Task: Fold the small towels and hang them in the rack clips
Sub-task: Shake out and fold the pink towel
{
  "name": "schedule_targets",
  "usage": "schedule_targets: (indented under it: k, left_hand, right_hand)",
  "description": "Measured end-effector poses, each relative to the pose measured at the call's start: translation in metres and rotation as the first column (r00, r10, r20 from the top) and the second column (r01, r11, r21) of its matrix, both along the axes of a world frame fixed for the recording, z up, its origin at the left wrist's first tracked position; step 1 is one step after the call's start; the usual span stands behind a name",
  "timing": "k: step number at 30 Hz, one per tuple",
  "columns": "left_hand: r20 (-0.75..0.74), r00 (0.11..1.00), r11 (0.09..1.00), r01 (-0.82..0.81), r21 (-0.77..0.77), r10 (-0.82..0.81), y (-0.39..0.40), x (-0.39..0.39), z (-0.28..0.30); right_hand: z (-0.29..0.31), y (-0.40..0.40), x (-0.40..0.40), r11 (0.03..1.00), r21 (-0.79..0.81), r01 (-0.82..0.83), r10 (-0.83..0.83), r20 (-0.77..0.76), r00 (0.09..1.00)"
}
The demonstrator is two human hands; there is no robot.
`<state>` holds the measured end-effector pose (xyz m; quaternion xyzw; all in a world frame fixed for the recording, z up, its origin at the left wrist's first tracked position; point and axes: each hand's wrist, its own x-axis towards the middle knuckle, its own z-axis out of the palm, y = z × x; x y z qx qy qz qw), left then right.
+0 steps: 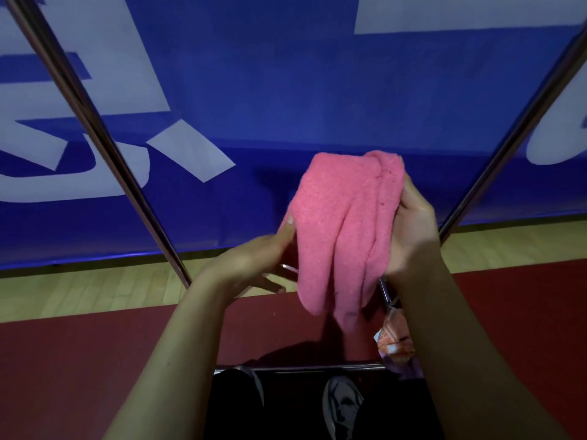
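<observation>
A: Between the two slanting metal poles [95, 134], out in front of the blue banner [286, 90]: a pink towel [343, 223], bunched and hanging in loose folds.

B: Held how?

A: Gripped by the right hand [413, 230] along the towel's right edge, fingers curled round the gathered cloth, thumb side toward the camera. Upper end of the towel humped over above that hand, lower end dangling in two soft lobes.

B: And the left hand [254, 265]?

A: Just left of the towel, thumb tip pressed against its left edge, other fingers spread and fairly straight below. Something thin and metallic [289, 267] right under the towel's left side, near those fingers; too blurred to name, and no telling whether pinched or merely touched.

B: Anything clipped yet?

A: Towel off the rack, up in the hands. Below the towel's right side, a short metal stem [386, 290] with an orange and white piece [395, 341] hanging from it, close beside the right forearm.

B: Lower down?

A: Under the towel, a horizontal metal bar [301, 367] over the dark red floor [95, 360]. Beneath that bar, dark clothing and a shoe [341, 404]. Behind the towel, a strip of pale wooden flooring [95, 287] along the banner's bottom edge.
</observation>
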<state>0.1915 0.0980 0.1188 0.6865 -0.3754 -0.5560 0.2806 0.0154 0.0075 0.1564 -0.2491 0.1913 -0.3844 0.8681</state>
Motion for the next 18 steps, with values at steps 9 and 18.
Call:
schedule_targets:
  k: [9,18]
  left_hand:
    - [-0.429,0.728,0.73,-0.654,-0.197,0.536,-0.03,0.001,-0.002]
    - [-0.276,0.747,0.668,-0.665,-0.334,0.605,-0.019,0.023,0.011]
  right_hand:
    - [-0.012,-0.017,-0.006,0.993,-0.055,0.1,-0.105,-0.107,0.989]
    - [-0.042,-0.037,-0.004,0.96,-0.172,0.222,-0.277,-0.453,0.847]
